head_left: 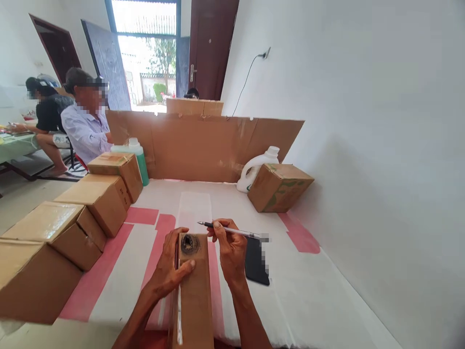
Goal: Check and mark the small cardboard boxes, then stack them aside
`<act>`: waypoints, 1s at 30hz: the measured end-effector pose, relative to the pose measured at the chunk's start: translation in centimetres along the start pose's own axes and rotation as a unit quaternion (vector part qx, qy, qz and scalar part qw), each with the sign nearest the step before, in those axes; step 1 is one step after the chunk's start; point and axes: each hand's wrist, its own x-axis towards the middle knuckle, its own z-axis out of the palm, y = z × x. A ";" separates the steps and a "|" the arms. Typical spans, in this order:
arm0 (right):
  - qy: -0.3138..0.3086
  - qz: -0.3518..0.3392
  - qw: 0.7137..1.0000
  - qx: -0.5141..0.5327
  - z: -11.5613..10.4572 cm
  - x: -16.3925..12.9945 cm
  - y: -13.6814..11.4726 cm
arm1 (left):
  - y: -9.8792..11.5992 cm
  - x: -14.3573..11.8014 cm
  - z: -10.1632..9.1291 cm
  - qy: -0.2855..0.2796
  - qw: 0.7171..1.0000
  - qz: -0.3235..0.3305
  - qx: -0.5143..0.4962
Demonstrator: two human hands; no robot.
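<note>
Left hand [170, 269] grips the far end of a narrow cardboard box [192, 295], thumb laid on its top face. Right hand [228, 249], just right of the box, pinches a pen [228, 230] pointing left; a black phone [256, 261] lies beside it.

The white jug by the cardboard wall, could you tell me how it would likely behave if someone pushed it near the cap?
The white jug stands upright and tall with a narrow neck, so a high push would probably tip it. The tilted box close on its right might stop a fall that way. Its smooth plastic looks slippery, though the moulded handle should give grip. Its fill level cannot be seen.
</note>
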 end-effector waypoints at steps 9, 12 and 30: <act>-0.175 0.232 0.888 -0.357 -2.6 3.4 6.7 | -0.7 -0.1 0.2 0.010 1.000 0.006 -0.014; -0.196 0.279 0.839 -0.424 -2.1 2.7 8.6 | -0.2 0.3 -0.1 0.005 1.000 -0.018 -0.016; -0.002 0.362 0.760 -0.540 -11.5 -1.6 8.4 | -0.8 8.7 -1.6 0.031 0.993 0.110 -0.024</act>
